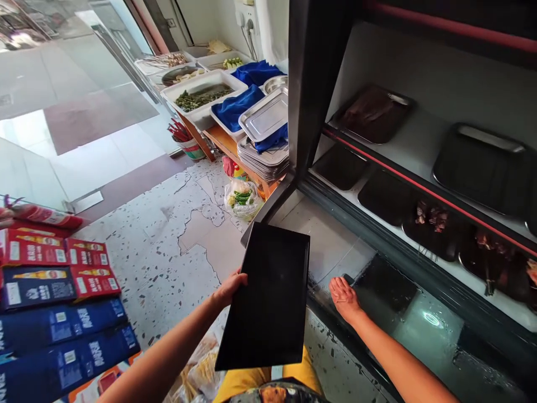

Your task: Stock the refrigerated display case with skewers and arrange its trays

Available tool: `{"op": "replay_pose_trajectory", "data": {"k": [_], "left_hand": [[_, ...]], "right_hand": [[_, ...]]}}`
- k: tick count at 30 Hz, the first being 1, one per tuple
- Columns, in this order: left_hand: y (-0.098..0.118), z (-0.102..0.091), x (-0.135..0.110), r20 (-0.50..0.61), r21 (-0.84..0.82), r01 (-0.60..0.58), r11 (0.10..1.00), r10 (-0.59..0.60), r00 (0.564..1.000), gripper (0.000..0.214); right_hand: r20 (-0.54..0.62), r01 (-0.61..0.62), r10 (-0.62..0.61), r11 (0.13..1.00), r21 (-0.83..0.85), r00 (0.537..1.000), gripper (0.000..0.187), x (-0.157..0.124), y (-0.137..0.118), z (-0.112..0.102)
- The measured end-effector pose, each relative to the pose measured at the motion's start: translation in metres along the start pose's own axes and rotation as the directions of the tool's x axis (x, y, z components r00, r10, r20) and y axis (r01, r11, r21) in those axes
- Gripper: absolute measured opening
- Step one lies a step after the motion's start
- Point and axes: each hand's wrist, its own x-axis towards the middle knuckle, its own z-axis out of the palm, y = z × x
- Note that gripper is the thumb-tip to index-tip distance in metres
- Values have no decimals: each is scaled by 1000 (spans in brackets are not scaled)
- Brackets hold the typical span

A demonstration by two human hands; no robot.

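My left hand [233, 284] grips the left edge of a black rectangular panel [272, 302], thumb on its face. The panel is tilted in front of my knees and has a raised rim along its right side. My right hand [344, 299] is at the front of the wet, shiny bottom [394, 302] of a display fridge. Its fingers are closed, and a small dark thing [348, 279] shows just past them; what it is I cannot make out.
Fridge shelves hold dark trays [478, 162], some with meat [432, 215]. Beyond, a wooden table carries a white tub of greens [205, 95], blue cloths and stacked metal trays [264, 157]. A vegetable bag [241, 198] sits below. Beer cartons [62, 313] stand left.
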Motion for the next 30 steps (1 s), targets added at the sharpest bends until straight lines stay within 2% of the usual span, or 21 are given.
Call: {"op": "replay_pose_trajectory", "data": {"k": [2,4,6,9,11,12,15,17,18,19,21,22,23,24,27,28,29,30], "left_hand": [[13,13,20,11,42,-14,999,13,1000,34],[29,29,43,30,101,-37,994,34,999,38],[44,45,69,63,153,-60,987,50,997,39],[60,66,115,127,210,-54,976,27,992,38],[66,76,150,159,255,-5,967,-37,987,39],[69,79,168,171,280,26,960,-76,982,40],[76,86,217,173,379,206,902,-288,942,39],[80,91,243,155,463,283,840,-391,907,40],[81,93,255,147,500,283,818,-403,903,40],[81,95,265,143,531,262,806,-390,909,39],[78,99,283,143,572,189,798,-324,935,37],[76,101,292,134,588,158,793,-289,948,37],[73,102,299,118,605,127,786,-247,962,38],[71,103,307,98,628,90,773,-193,976,42],[69,106,330,48,718,-35,695,2,999,51],[70,107,338,44,748,-72,660,60,997,51],[71,109,346,50,779,-111,617,116,992,49],[73,111,355,64,814,-150,561,171,983,46]], "right_hand": [[-40,-17,17,1000,-4,999,43,0,-14,-4],[-56,-93,97,993,69,994,36,3,-33,2],[-11,-248,256,946,211,967,32,12,-53,20],[110,-454,446,819,351,888,35,32,-81,59],[125,-545,550,723,423,826,37,43,-94,85],[116,-586,616,652,481,780,39,46,-100,96],[58,-624,794,428,654,606,43,49,-117,118],[14,-619,855,364,696,519,44,53,-128,123],[-11,-627,873,358,692,487,45,57,-133,123],[-35,-639,882,367,676,470,46,63,-136,122],[-53,-664,877,400,631,478,51,79,-140,118],[-41,-676,875,401,618,482,53,88,-139,115],[-10,-693,885,372,618,466,55,98,-136,112],[39,-714,905,308,629,425,56,108,-131,110],[179,-746,959,48,665,221,56,137,-107,106],[196,-735,964,0,678,181,53,145,-96,107],[189,-716,967,-9,698,173,49,154,-86,108],[165,-691,968,10,723,187,44,161,-76,110]]}}
